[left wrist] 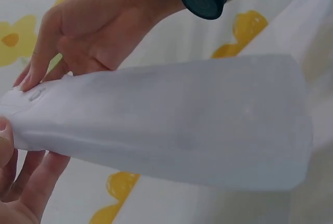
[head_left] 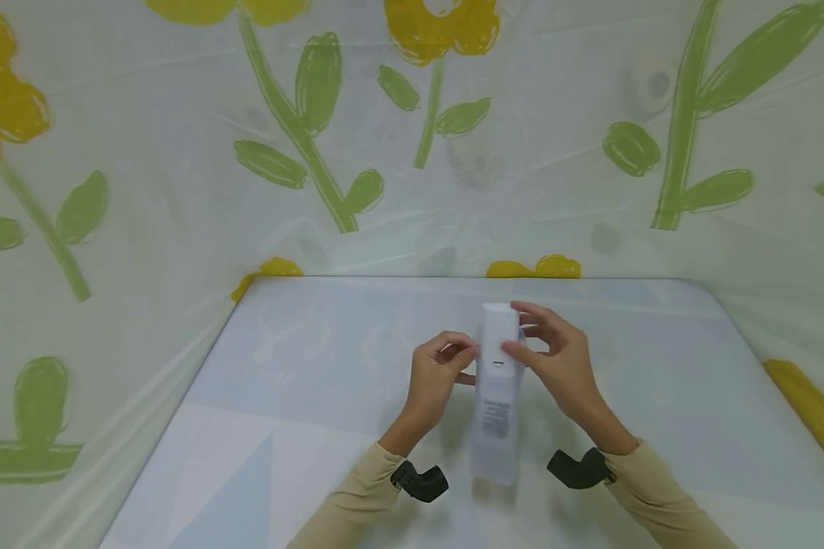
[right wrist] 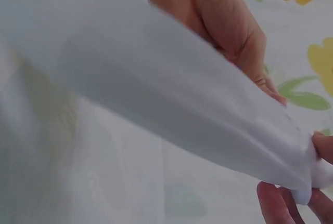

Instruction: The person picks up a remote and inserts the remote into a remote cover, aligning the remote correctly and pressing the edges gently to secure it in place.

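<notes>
White bottle (head_left: pixel 497 393) is in both hands, held above the table (head_left: pixel 302 473). Contents: can't tell, cloudy walls hide them. Smooth, long body, narrower at the gripped end; grey printed label (head_left: pixel 497 418) (too blurred to read). Left hand (head_left: pixel 436 374) pinches one edge; right hand's (head_left: pixel 564 366) thumb and fingers clamp the other.

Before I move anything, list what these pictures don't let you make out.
Label on the bottle: print too small and blurred to read, head view.
The left hand: some fingertips hidden behind the bottle, head view.
The bottle's narrow end: cut off by the left edge, left wrist view.
The bottle's wide end: cut off at the upper left corner, right wrist view.
The right hand: mostly cut off by the right edge, right wrist view.
</notes>
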The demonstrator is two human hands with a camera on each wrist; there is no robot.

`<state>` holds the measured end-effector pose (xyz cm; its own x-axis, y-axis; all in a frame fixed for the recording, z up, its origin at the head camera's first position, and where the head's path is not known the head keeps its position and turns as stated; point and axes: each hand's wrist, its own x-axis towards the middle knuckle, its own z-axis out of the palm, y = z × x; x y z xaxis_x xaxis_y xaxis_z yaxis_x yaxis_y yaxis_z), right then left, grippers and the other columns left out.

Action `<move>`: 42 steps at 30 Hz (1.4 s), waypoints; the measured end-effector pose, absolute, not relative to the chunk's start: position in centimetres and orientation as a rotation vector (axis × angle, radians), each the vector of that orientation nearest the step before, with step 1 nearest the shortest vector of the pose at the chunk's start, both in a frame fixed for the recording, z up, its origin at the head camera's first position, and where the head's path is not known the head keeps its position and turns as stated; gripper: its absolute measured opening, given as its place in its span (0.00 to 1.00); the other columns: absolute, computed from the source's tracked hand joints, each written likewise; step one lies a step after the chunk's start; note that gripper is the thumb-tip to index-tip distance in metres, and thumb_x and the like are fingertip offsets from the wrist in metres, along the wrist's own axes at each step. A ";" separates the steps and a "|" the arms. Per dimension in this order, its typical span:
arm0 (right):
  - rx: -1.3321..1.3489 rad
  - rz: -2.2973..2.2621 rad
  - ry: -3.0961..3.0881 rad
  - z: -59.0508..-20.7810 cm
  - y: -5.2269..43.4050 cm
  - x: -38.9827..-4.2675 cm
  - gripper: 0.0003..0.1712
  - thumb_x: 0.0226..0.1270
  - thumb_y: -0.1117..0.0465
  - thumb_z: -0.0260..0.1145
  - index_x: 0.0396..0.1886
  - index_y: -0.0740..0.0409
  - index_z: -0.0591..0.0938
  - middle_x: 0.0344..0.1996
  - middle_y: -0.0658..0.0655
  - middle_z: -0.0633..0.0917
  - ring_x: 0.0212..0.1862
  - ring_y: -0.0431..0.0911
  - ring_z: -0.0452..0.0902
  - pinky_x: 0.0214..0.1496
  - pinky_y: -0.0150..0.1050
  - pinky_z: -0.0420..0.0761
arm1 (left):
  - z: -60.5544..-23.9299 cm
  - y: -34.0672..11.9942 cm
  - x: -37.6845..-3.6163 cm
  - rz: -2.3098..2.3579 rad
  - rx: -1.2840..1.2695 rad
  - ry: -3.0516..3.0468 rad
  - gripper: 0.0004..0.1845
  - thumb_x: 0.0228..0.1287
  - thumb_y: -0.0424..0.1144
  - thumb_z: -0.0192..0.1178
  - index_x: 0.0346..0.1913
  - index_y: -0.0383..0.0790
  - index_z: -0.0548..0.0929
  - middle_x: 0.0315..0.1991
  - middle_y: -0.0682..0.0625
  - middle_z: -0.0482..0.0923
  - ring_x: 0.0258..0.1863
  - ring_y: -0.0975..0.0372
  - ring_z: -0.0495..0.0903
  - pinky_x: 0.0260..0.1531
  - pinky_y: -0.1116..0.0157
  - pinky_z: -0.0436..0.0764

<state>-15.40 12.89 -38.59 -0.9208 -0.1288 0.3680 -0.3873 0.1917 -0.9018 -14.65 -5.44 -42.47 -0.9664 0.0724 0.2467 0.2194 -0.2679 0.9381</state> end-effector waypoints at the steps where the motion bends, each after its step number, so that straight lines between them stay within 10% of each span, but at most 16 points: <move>1: 0.502 1.809 -2.250 -38.6 12.8 -15.4 0.29 0.55 0.67 0.72 0.59 0.56 0.77 0.48 0.57 0.80 0.42 0.47 0.79 0.36 0.35 0.83 | -42.4 -5.5 -14.6 -2.394 -0.360 -1.839 0.07 0.61 0.28 0.61 0.40 0.25 0.79 0.37 0.46 0.77 0.36 0.59 0.81 0.26 0.54 0.84; 11: 0.581 1.811 -2.233 -39.2 12.6 -15.6 0.30 0.53 0.71 0.72 0.58 0.58 0.78 0.48 0.57 0.80 0.42 0.49 0.78 0.32 0.35 0.84 | -42.0 -5.7 -14.8 -2.394 -0.300 -1.861 0.07 0.61 0.26 0.61 0.40 0.24 0.78 0.37 0.46 0.77 0.34 0.60 0.79 0.23 0.61 0.83; 20: 0.515 1.801 -2.223 -39.5 13.0 -15.6 0.34 0.56 0.69 0.70 0.64 0.51 0.73 0.54 0.58 0.78 0.44 0.47 0.80 0.41 0.32 0.82 | -38.8 -5.3 -13.6 -2.273 -0.347 -2.072 0.28 0.55 0.28 0.67 0.59 0.35 0.71 0.53 0.44 0.71 0.45 0.51 0.77 0.38 0.63 0.82; 31: 0.962 1.726 -2.000 -40.6 14.5 -15.2 0.21 0.50 0.85 0.64 0.46 0.72 0.81 0.46 0.65 0.79 0.50 0.46 0.77 0.46 0.36 0.81 | -40.5 -5.3 -14.6 -2.393 -0.304 -1.906 0.29 0.52 0.29 0.70 0.58 0.43 0.74 0.51 0.43 0.74 0.43 0.55 0.79 0.34 0.60 0.84; 42: 1.018 1.571 -1.939 -39.0 13.9 -14.3 0.19 0.40 0.90 0.65 0.30 0.70 0.82 0.35 0.66 0.77 0.41 0.45 0.76 0.43 0.30 0.81 | -39.9 -5.6 -14.8 -2.486 -0.298 -1.899 0.35 0.53 0.29 0.68 0.66 0.45 0.70 0.51 0.43 0.73 0.42 0.57 0.80 0.34 0.63 0.83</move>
